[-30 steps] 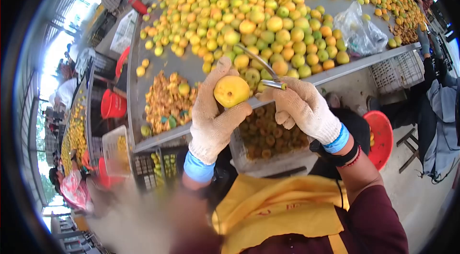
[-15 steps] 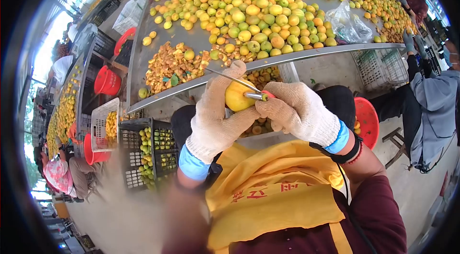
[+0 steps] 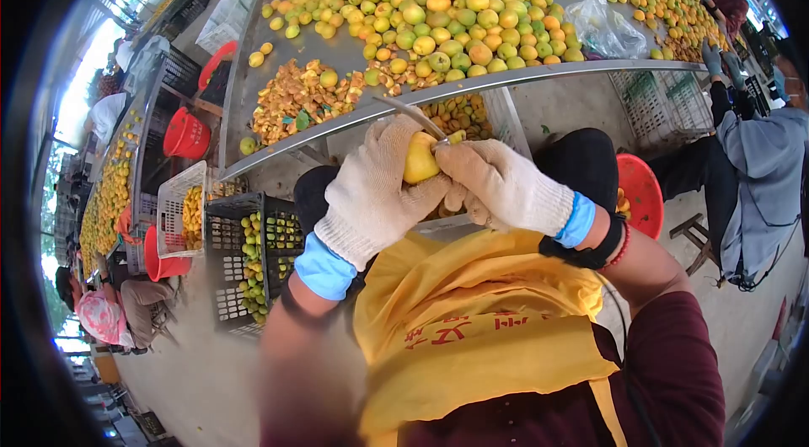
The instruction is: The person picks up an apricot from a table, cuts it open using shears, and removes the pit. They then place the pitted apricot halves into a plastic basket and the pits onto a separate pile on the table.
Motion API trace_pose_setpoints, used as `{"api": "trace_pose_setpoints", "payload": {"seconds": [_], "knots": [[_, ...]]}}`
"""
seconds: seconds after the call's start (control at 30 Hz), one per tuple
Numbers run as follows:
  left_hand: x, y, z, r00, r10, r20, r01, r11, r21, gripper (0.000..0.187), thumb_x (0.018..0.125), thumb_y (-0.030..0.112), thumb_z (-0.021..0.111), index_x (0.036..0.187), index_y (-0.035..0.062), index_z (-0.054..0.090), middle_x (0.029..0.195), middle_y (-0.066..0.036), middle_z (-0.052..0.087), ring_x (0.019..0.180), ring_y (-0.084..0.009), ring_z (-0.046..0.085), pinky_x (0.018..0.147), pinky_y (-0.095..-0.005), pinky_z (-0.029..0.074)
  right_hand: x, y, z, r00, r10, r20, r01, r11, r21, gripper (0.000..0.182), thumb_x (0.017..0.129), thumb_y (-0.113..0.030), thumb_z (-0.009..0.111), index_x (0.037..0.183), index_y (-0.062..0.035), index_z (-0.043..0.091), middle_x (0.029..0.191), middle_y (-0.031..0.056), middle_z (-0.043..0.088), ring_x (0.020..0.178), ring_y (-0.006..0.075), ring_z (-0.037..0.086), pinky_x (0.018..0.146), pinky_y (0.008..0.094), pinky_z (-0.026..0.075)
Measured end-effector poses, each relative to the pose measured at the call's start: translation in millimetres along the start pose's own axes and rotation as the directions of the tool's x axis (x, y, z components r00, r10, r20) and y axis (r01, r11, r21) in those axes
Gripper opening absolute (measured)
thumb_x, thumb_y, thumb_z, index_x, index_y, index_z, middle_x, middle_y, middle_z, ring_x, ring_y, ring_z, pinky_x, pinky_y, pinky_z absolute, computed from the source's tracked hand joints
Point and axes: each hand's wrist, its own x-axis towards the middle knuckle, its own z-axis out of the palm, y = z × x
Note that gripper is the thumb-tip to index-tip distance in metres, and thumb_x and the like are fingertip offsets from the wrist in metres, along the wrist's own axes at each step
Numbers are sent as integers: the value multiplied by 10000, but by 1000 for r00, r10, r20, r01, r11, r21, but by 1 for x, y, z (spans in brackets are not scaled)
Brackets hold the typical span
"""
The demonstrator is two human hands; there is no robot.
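In front of my lap, my left hand, in a knitted cotton glove, is closed around a round yellow fruit. My right hand, gloved alike, grips a small knife near its handle. The blade lies across the top of the fruit, its tip pointing up and left past my left fingers. Both hands meet at the fruit's lower right side. Below them, partly hidden, a crate holds cut yellow fruit.
A metal-edged table carries a heap of fruit, a pile of orange-brown scraps and a plastic bag. A black crate stands left, a red basin right. A co-worker in grey sits at right.
Both hands have tilted and drawn closer together, with more of the fruit covered. The knife blade has turned and now shows its flat side. The view has shifted slightly.
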Motion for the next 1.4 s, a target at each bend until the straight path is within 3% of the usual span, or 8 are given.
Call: {"api": "trace_pose_setpoints", "payload": {"seconds": [0.17, 0.23, 0.3, 0.57, 0.7, 0.9, 1.1, 1.4], "knots": [[-8, -17, 9, 989, 27, 148, 1, 982, -188, 591, 833, 192, 787, 1369, 72, 569, 1151, -174, 659, 940, -326, 692, 802, -397, 576, 1, 38, -13, 887, -12, 462, -288, 769, 571, 700, 1046, -674, 408, 698, -87, 560, 581, 4, 525, 422, 101, 478, 365, 243, 350], [-12, -7, 15, 941, -142, 308, 337, 479, -810, 548, 890, 66, 722, 1408, 24, 546, 1185, -122, 663, 906, -215, 687, 808, -322, 569, -5, 48, -8, 940, 59, 335, -250, 790, 560, 698, 1026, -713, 397, 676, -117, 502, 567, -8, 500, 399, 90, 435, 351, 246, 317], [-11, -8, 18, 948, -120, 294, 316, 453, -834, 537, 924, -52, 627, 1448, -18, 515, 1226, -97, 648, 909, -147, 664, 816, -282, 561, -7, 62, -10, 927, -9, 376, -326, 479, 815, 702, 1060, -666, 374, 677, -106, 552, 488, -49, 411, 348, 69, 358, 325, 220, 262], [-20, 16, 44, 901, -392, 185, 199, -7, -980, 562, 981, -8, 513, 1532, 11, 402, 1282, -130, 626, 980, -181, 654, 867, -318, 562, -4, 40, -1, 984, 113, 135, -167, 844, 509, 762, 1032, -721, 361, 753, -72, 645, 566, 1, 509, 360, 102, 430, 345, 228, 344], [-26, 4, 53, 908, -414, 58, 324, 609, -724, 490, 1001, 96, 552, 1466, -1, 432, 1198, -116, 636, 1026, -181, 661, 848, -324, 582, -5, 39, 16, 975, 175, 139, -220, 866, 449, 758, 1034, -734, 319, 763, -93, 619, 492, -15, 456, 349, 93, 425, 342, 225, 334], [-41, -32, 71, 936, -209, 285, 186, -396, -899, 669, 1042, 462, 588, 1494, -5, 430, 1247, -139, 642, 962, -182, 660, 801, -380, 597, -19, 52, 9, 874, -105, 475, -228, 775, 590, 652, 1056, -656, 405, 762, -103, 586, 531, -25, 466, 386, 117, 442, 373, 250, 362], [-28, -29, 58, 967, -197, 158, 127, -159, -979, 820, 1012, 532, 610, 1580, 18, 319, 1311, -153, 633, 1013, -175, 627, 867, -391, 587, -28, 42, -2, 996, 68, 63, -85, 937, 339, 540, 1059, -560, 495, 1030, -55, 685, 801, 5, 656, 563, 59, 566, 421, 215, 422], [-16, -7, 60, 958, -262, 118, 109, -46, -993, 973, 929, 441, 763, 1625, 46, 210, 1397, -188, 577, 1185, -280, 653, 1016, -522, 570, -27, 37, 17, 993, 65, 94, -102, 877, 469, 475, 1045, -499, 571, 1176, -54, 671, 847, 7, 667, 618, 66, 586, 518, 220, 457]]}}
